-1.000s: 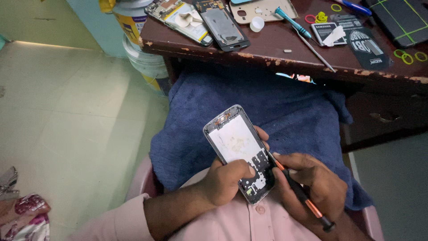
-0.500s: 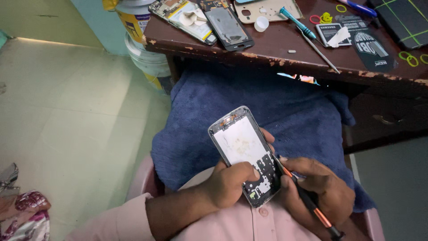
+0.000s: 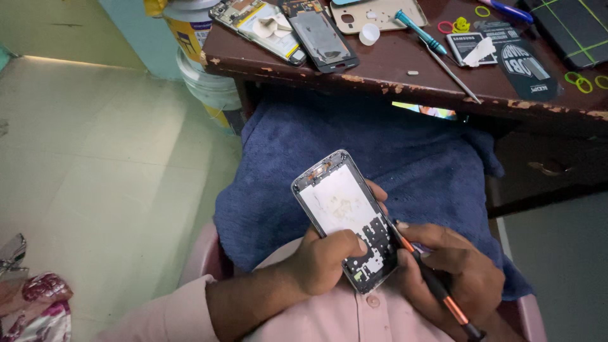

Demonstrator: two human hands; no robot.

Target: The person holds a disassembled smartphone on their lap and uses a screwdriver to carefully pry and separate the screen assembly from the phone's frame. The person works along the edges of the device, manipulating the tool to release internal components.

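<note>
My left hand (image 3: 326,259) grips an opened phone (image 3: 345,215) over my lap, thumb lying across its lower half. The phone's back is off, showing a white plate above and a dark circuit area below. My right hand (image 3: 453,269) holds a thin black and orange tool (image 3: 430,282) like a pen, its tip touching the phone's lower right edge. A blue towel (image 3: 354,142) covers my lap beneath both hands.
A worn brown table (image 3: 405,66) stands ahead with several phone parts, a teal-handled screwdriver (image 3: 421,33), a white cap, coloured rubber bands and a dark mat. Paint buckets (image 3: 196,47) stand at its left leg. Pale tiled floor lies to the left, patterned cloth at bottom left.
The phone and both hands have shifted slightly right and up in view. The tool tip stays at the phone's lower right edge.
</note>
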